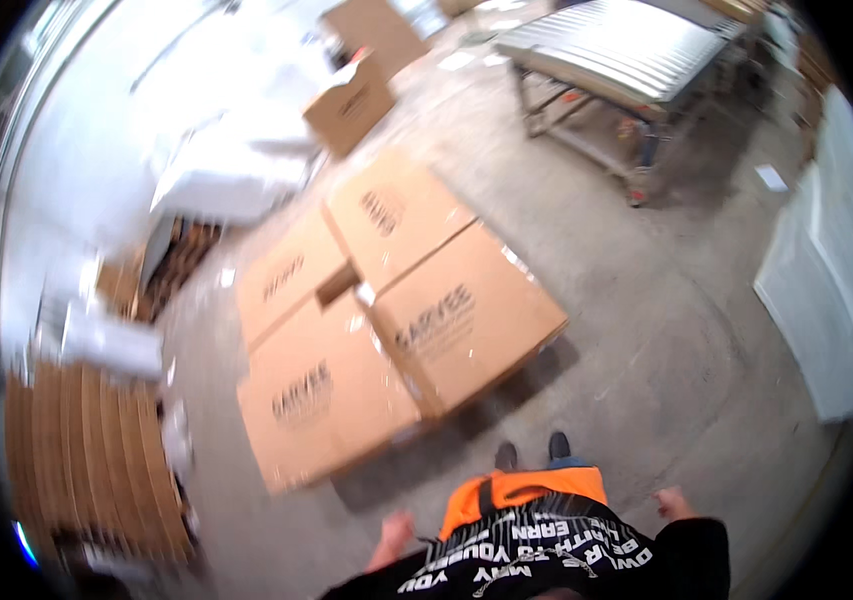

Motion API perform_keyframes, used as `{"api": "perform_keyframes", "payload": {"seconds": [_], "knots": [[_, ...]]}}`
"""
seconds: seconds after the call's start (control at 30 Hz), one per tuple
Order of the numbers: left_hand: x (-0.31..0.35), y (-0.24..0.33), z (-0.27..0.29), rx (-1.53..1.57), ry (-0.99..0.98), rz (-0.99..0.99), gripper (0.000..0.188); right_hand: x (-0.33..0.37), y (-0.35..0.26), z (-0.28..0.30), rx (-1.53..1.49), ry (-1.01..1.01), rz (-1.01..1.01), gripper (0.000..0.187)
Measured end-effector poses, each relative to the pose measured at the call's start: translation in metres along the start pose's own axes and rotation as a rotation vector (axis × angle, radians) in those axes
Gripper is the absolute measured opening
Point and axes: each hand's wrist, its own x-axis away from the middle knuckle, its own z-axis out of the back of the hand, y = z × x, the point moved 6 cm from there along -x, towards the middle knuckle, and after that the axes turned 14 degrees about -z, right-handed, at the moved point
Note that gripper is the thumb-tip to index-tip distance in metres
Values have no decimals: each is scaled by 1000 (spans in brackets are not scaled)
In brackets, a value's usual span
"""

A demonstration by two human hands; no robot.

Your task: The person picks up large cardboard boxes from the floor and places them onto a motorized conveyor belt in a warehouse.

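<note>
Both arms hang low at the person's sides, the left hand (392,538) and right hand (674,502) empty though blurred, fingers hard to make out, near the four cardboard boxes (396,310) grouped on the floor (666,340) just ahead.

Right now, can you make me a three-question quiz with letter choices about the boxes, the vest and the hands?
1. Where are the big cardboard boxes?
A. on the roller table
B. on the floor ahead of the feet
C. in the hands

2. What colour is the vest?
A. orange
B. green
C. purple

3. What are the hands doing?
A. gripping a box
B. hanging empty
C. holding tape

Answers:
1 B: the boxes lie flat on the concrete floor.
2 A: bright orange shows at the waist.
3 B: the left hand and right hand hold nothing.
</note>
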Motion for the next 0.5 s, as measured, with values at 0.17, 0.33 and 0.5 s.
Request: {"api": "perform_keyframes", "payload": {"seconds": [0.17,0.33,0.5], "knots": [[-61,-65,-4,938,-17,790,24,45,-73,-32,87,-116,342,48],[-190,-87,30,1086,16,755,27,85,-132,4,-26,14,463,56],[-377,-69,67,1410,192,578,31,8,-163,38,-129,12,419,55]]}}
